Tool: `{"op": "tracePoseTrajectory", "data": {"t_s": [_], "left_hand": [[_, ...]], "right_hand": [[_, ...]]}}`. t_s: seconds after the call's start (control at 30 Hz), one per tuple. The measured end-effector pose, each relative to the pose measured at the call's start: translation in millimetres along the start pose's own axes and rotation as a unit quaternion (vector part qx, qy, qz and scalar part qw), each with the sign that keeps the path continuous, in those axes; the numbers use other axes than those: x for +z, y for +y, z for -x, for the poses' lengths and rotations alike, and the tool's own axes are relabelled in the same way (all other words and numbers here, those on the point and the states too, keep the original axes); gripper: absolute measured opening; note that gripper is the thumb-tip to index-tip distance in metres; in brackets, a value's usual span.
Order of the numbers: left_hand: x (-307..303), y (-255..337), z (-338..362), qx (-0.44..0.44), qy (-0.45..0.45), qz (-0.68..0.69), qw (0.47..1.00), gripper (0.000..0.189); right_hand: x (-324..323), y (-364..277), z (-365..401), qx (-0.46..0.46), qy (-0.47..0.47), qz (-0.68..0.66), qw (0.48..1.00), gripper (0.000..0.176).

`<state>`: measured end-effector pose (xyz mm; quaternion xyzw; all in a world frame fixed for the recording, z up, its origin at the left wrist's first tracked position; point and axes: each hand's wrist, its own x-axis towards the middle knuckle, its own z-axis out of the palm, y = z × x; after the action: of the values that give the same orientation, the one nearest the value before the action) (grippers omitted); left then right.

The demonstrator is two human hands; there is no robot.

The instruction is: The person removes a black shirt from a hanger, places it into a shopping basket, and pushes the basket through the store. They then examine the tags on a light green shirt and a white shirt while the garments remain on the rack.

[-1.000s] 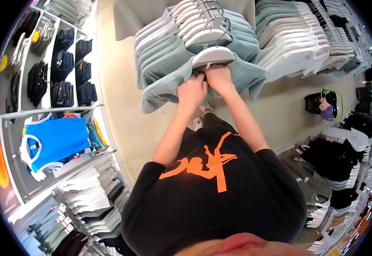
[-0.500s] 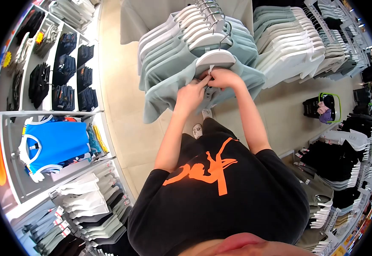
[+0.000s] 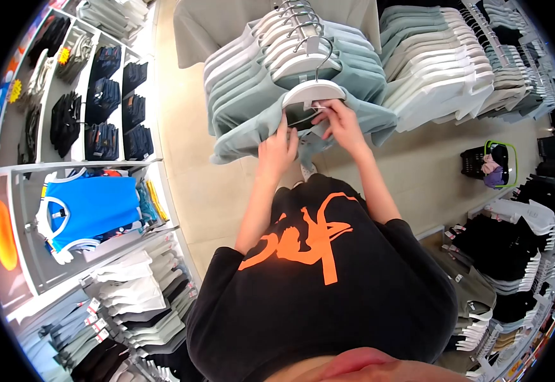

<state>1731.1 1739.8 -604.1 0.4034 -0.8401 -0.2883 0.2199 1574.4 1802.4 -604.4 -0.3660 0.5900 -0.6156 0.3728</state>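
A pale green shirt (image 3: 245, 141) hangs at the front of the rail on a white hanger (image 3: 316, 93) with a metal hook. Its neckline gapes below the hanger, showing the darker inside. My left hand (image 3: 279, 148) grips the left side of the neckline, fingers pointing up. On the other side, my right hand (image 3: 344, 126) has its thumb and fingers closed on the collar edge, just under the hanger. What lies between the right fingertips is partly hidden. Behind this shirt hang several more pale green and white shirts (image 3: 233, 70).
To the right is another rail of white and green shirts (image 3: 433, 86). A black basket (image 3: 473, 162) with a green handle and clothes in it stands on the floor. Shelves of folded jeans (image 3: 104, 95) and a blue tank top (image 3: 99, 207) are at left.
My hands were together at the collar's middle; they have moved apart, spreading the neckline. The left hand shifted left and down slightly. The view has shifted a little.
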Motion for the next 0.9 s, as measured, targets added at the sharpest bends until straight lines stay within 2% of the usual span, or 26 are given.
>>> {"op": "tracePoseTrajectory", "data": {"t_s": [0.03, 0.13, 0.17, 0.27, 0.3, 0.4, 0.47, 0.53, 0.57, 0.6, 0.67, 0.7, 0.8, 0.83, 0.9], "left_hand": [[-2, 5, -1, -0.026, -0.018, 0.001, 0.999, 0.040], [-6, 11, -4, 0.036, -0.025, 0.019, 0.999, 0.037], [-9, 16, -3, -0.006, -0.052, 0.025, 0.998, 0.029], [-9, 18, 0, 0.052, -0.031, 0.006, 0.998, 0.023], [-8, 19, 2, 0.089, 0.003, 0.019, 0.996, 0.018], [-20, 36, 15, -0.041, -0.101, 0.081, 0.991, 0.017], [-16, 46, 25, -0.084, -0.141, 0.206, 0.965, 0.020], [-19, 58, 30, -0.144, -0.208, 0.281, 0.926, 0.022], [-18, 60, 33, -0.155, -0.232, 0.327, 0.903, 0.025], [-15, 58, 36, -0.165, -0.246, 0.380, 0.876, 0.026], [-7, 54, 38, -0.181, -0.269, 0.483, 0.814, 0.029], [-8, 58, 36, -0.166, -0.293, 0.473, 0.814, 0.032], [0, 60, 36, -0.175, -0.319, 0.530, 0.765, 0.033], [1, 61, 34, -0.202, -0.339, 0.537, 0.745, 0.037], [12, 68, 35, -0.178, -0.293, 0.570, 0.747, 0.043]], "right_hand": [[-3, 1, 4, -0.044, 0.010, -0.052, 0.998, 0.013], [-10, -5, 12, -0.147, -0.003, -0.025, 0.989, 0.011], [-10, -6, 14, -0.164, 0.008, -0.024, 0.986, 0.010], [-10, -17, 15, -0.221, 0.030, -0.040, 0.974, 0.010], [-9, -25, 16, -0.194, 0.028, -0.032, 0.980, 0.007], [-10, -48, 16, -0.094, 0.026, -0.004, 0.995, 0.010], [-19, -47, 12, -0.031, 0.015, 0.053, 0.998, 0.020], [-28, -33, 8, -0.016, -0.020, 0.030, 0.999, 0.022], [-34, -29, 7, 0.005, -0.039, 0.065, 0.997, 0.022], [-37, -27, 6, -0.013, -0.042, 0.064, 0.997, 0.021], [-43, -28, 8, 0.033, -0.062, 0.003, 0.998, 0.021], [-45, -29, 10, 0.043, -0.064, -0.028, 0.997, 0.021], [-47, -29, 10, 0.074, -0.068, -0.122, 0.987, 0.020], [-48, -28, 9, 0.086, -0.071, -0.155, 0.982, 0.020], [-47, -23, 7, 0.115, -0.086, -0.231, 0.962, 0.021]]}}
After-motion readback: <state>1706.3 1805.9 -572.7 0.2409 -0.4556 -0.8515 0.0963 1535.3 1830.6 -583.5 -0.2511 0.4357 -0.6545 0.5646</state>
